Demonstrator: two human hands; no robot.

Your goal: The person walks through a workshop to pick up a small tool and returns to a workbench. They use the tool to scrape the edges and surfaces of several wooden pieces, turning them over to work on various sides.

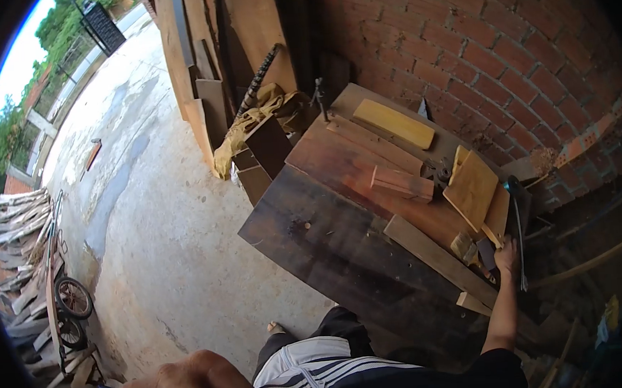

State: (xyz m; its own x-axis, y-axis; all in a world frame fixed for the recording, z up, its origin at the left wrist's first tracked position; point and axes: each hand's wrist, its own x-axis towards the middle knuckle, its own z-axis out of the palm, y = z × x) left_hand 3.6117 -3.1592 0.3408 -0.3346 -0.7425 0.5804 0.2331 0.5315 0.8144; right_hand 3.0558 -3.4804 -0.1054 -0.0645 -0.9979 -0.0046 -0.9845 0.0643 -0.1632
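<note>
The dark worktop (313,226) stretches from the middle toward four o'clock, and the long plank (423,247) lies across it. Past the plank, at three o'clock, the pale board (471,188) sits askew on other pieces; steadying it before anything under it is moved would be wise. The left arm (227,387) is bent close to the camera at seven o'clock; what its hand holds cannot be told. The slender tool (520,233) stands just beyond the right hand (506,258), so fingers are best kept clear of its edge. That hand, near four o'clock, is narrowed at the lower end of the thin wooden strip (492,236), though shadow leaves it uncertain whether it grips.
</note>
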